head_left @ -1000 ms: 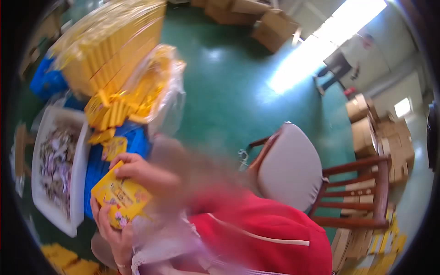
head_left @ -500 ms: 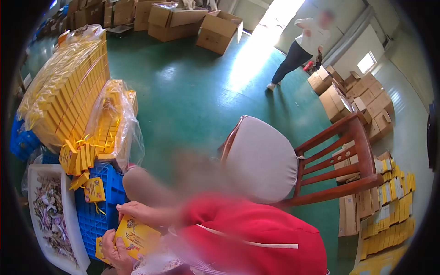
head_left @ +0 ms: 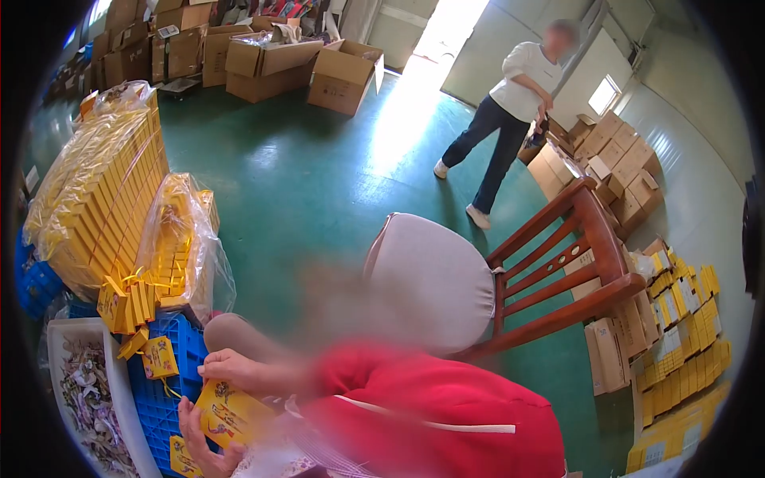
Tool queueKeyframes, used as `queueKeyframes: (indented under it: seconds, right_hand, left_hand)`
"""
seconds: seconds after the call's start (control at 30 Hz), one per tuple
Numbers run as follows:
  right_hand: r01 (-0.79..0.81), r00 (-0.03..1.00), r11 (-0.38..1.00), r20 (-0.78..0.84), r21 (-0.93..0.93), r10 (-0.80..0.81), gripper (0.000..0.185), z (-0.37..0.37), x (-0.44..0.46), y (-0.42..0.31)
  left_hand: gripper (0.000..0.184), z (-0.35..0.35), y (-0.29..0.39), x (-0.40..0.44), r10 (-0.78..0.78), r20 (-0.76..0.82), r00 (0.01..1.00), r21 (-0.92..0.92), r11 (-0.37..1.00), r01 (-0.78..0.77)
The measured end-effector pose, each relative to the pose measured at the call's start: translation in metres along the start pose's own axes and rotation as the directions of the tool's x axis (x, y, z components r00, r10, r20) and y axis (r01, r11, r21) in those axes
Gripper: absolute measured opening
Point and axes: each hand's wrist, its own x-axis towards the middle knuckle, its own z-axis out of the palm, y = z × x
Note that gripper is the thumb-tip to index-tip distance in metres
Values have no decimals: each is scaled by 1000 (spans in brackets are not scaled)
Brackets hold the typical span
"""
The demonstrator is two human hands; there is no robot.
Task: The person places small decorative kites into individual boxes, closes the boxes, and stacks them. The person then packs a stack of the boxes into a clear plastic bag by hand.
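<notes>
A flat yellow printed gift box (head_left: 227,413) is tilted over my lap. My right hand (head_left: 231,368) pinches its upper edge, fingers closed. Around its lower left corner curve the fingers and thumb of my left hand (head_left: 203,442). Just left of that hand, another yellow box (head_left: 182,456) lies partly cut off by the hand. A yellow box with a ribbon (head_left: 161,357) rests on the blue crate (head_left: 151,390) in front of me. More small ribboned boxes (head_left: 127,307) stand clustered behind it.
A white bin (head_left: 60,350) of crumpled wrapped bits stands at the left. Plastic-wrapped stacks of yellow boxes (head_left: 103,191) rise behind. A wooden chair (head_left: 434,279) stands to my right. A person (head_left: 510,111) is on the green floor, near cardboard cartons (head_left: 613,151).
My left hand's thumb has slid off the box's face to its lower corner. The view has shifted slightly. The person across the room has walked closer.
</notes>
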Motion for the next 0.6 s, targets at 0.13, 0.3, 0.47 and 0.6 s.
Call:
queueKeyframes:
  seconds: [0.13,0.3,0.47,0.6]
  right_hand:
    - [-92,990,995,-112,-40,87,28,5,-10,-1]
    - [-131,976,989,-184,-66,117,29,5,-15,5]
    - [-159,975,982,-174,-103,140,35,12,-26,4]
    - [-225,962,968,-183,-113,202,36,18,-33,-2]
  left_hand:
    - [66,-7,-2,-2,-7,173,985,-2,1000,8]
    - [65,-13,-3,-12,-11,227,974,-25,1000,18]
    - [62,-13,-20,-27,-12,222,975,59,998,-1]
    - [61,-10,-23,-37,43,181,983,118,991,-65]
